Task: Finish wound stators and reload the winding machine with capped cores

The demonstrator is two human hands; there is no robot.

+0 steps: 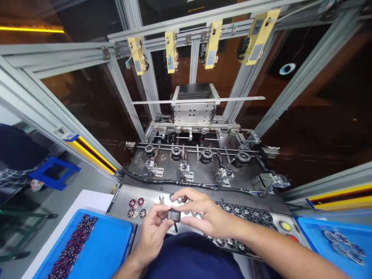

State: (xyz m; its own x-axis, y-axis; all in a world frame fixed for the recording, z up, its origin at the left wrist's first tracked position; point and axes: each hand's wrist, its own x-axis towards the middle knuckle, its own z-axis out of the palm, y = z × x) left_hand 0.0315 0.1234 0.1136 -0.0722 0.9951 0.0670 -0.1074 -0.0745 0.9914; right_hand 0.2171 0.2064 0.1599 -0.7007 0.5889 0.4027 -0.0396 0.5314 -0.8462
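Note:
My left hand [152,229] pinches a small dark round part [173,214] with a thin wire hanging from it, just above the metal loading plate [122,205]. My right hand [203,212] is beside it, fingers curled and touching the same part from the right. Under both hands lie rows of small round wound parts [235,211] in the plate's dark holder. A few red round parts [136,207] sit on the plate to the left of my hands.
A blue tray [110,248] at lower left holds several dark purple round parts [72,244]. Another blue tray [314,232] at right holds a few parts. Behind the plate is a machine with four round fixtures [206,155]. Yellow [285,225] and red buttons sit right. Another person's sleeve [14,155] is at far left.

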